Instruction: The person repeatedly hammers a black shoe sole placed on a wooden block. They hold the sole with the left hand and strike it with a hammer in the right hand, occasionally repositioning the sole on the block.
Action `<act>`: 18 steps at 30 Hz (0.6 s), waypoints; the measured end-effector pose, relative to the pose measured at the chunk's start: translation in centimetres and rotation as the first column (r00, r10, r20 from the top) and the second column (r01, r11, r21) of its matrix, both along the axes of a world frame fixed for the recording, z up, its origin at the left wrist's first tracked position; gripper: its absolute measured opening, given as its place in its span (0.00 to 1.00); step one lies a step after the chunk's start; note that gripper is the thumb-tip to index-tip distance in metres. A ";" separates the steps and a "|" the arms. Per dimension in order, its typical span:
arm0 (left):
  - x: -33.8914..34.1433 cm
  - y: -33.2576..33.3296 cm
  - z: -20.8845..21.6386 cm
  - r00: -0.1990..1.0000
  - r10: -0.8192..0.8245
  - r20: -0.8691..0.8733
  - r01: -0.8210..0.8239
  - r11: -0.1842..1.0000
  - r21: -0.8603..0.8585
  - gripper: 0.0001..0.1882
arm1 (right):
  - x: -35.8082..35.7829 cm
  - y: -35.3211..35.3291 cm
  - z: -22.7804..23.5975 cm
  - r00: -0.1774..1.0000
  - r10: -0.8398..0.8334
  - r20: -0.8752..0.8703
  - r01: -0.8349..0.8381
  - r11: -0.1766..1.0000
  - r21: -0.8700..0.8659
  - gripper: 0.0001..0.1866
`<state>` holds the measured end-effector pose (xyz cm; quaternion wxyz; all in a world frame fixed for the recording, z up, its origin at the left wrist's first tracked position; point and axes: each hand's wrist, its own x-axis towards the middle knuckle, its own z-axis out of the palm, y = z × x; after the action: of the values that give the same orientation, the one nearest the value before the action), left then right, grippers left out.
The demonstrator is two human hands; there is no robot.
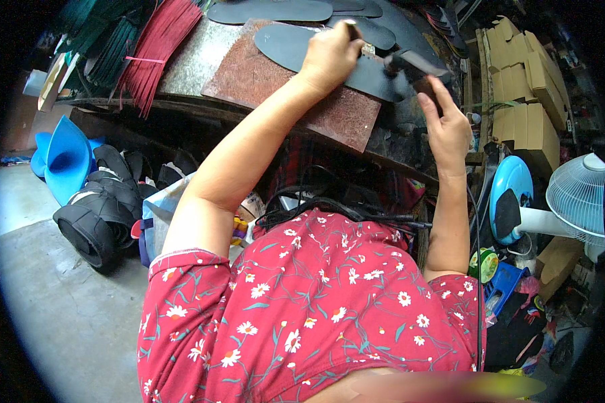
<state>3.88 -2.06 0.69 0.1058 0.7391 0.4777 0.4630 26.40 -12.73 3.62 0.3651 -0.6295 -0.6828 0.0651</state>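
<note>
A dark shoe sole [286, 46] lies flat on a reddish-brown work board [262, 77] on the bench. My left hand [329, 57] is closed around a small upright metal tool whose tip rests on the sole. To the right, my right hand [445, 124] grips the dark handle of a hammer [410, 64], its head hanging just above the sole next to the left hand's tool. More dark soles [269, 10] lie farther back on the bench.
Bundles of red [156, 47] and green strips hang over the bench's left end. Blue sheets [64, 158] and black rolled straps [97, 215] lie on the floor at left. Cardboard boxes [524, 80], a white fan [578, 195] and a blue stool [504, 285] crowd the right.
</note>
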 end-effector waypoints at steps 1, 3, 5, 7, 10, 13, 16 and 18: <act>-0.3 0.3 -0.1 0.985 -0.004 0.173 0.026 0.992 -0.124 0.08 | 0.1 -0.1 -0.6 0.999 -0.017 0.045 0.018 0.999 -0.026 0.23; -0.6 0.8 -0.6 0.802 -0.090 0.590 0.313 0.905 -0.288 0.10 | 0.2 -0.1 -1.2 0.996 -0.078 0.050 0.083 0.992 -0.091 0.23; -0.8 1.2 -0.8 0.835 -0.124 0.536 0.296 0.923 -0.246 0.11 | 0.2 -0.4 -0.7 0.997 -0.044 0.059 0.047 0.997 -0.059 0.23; -0.8 1.2 -0.8 0.915 -0.138 0.378 0.236 0.945 -0.225 0.10 | -0.2 -0.8 0.4 1.000 -0.028 0.006 0.028 0.999 -0.031 0.23; -0.7 0.8 -0.4 0.959 -0.174 0.223 0.221 0.953 -0.208 0.09 | -0.5 -1.3 2.7 0.990 0.051 -0.131 -0.035 0.992 0.117 0.23; -0.4 0.1 0.4 0.980 -0.199 0.001 0.199 0.980 0.022 0.10 | -0.7 -1.4 3.8 0.895 0.267 -0.358 -0.073 0.879 0.472 0.25; 0.7 -0.5 0.5 0.964 -0.216 -0.157 0.250 0.935 0.249 0.09 | -0.8 -0.8 3.2 0.967 0.216 -0.134 -0.151 0.912 0.382 0.23; 1.1 -0.8 0.3 0.968 -0.140 -0.210 0.172 0.975 0.141 0.10 | -0.8 -0.4 2.4 0.982 0.119 -0.149 -0.104 0.989 0.102 0.23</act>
<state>4.97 -2.83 0.95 0.0349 0.8229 0.3879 0.4137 25.62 -13.08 6.06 0.4416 -0.5656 -0.6890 0.1020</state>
